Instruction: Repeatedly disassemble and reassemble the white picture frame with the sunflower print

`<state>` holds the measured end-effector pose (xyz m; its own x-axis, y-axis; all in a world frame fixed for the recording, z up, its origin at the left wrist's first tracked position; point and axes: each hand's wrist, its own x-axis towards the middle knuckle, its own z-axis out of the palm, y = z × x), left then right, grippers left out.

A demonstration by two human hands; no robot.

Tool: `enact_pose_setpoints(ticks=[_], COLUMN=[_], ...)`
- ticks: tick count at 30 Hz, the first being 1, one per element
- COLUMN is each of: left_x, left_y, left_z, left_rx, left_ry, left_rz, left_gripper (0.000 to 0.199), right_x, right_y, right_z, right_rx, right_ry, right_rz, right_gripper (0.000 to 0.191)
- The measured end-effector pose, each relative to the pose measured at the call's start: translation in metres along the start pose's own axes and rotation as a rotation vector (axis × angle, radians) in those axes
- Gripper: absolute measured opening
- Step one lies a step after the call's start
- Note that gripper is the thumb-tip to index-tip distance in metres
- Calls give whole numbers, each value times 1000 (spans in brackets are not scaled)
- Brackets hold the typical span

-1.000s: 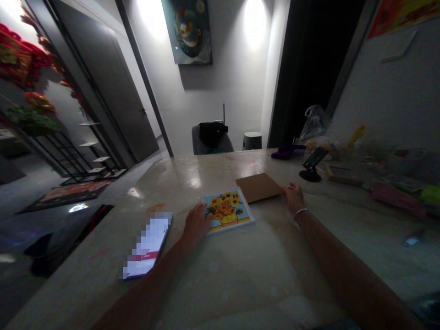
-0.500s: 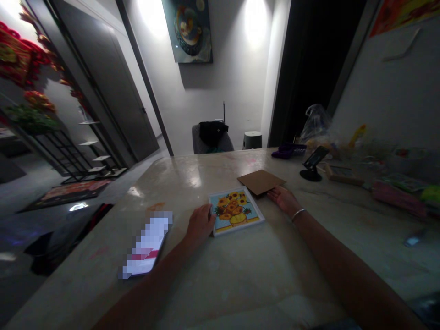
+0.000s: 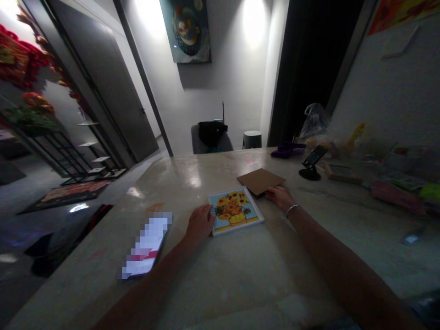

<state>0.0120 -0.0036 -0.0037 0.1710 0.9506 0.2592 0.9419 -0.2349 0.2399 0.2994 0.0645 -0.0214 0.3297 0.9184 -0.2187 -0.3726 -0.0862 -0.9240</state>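
A small white-framed picture of yellow sunflowers in a vase [image 3: 235,211] lies flat on a pale polished table [image 3: 237,275]. My left hand [image 3: 200,224] touches the frame's left edge, with its fingers curled against it. My right hand [image 3: 280,198] lies flat on the table, close to the frame's right corner. Its fingertips reach toward the near edge of a brown cardboard square [image 3: 261,181], just behind the picture. Neither hand visibly lifts anything.
A phone with a pixelated screen [image 3: 146,245] lies left of my left hand. At the right stand a black phone stand [image 3: 311,162], a purple item [image 3: 287,149], a plastic bag [image 3: 314,123] and pink clutter [image 3: 397,197]. The table's left edge drops to a dark floor.
Over the last second, the picture slid right and the cardboard shifted back. My right hand moved left, closer to the picture and the cardboard. My left hand followed the picture rightward.
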Motion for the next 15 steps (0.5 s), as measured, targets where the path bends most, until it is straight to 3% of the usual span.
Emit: enact_pose_setpoints(ticks=[5, 10, 15], left_x=[0, 0, 0], left_y=[-4, -7, -6], left_z=[3, 4, 0], left_rx=[-3, -7, -26], left_ry=[14, 18, 8], left_rz=[14, 23, 7], left_gripper=[38, 36, 36], right_x=[-10, -35, -68], right_y=[-2, -8, -8], right_z=[9, 17, 26], right_rx=[-108, -761, -1124], right_ry=[115, 183, -114], right_rz=[-182, -758, -1021], right_gripper=[15, 19, 18])
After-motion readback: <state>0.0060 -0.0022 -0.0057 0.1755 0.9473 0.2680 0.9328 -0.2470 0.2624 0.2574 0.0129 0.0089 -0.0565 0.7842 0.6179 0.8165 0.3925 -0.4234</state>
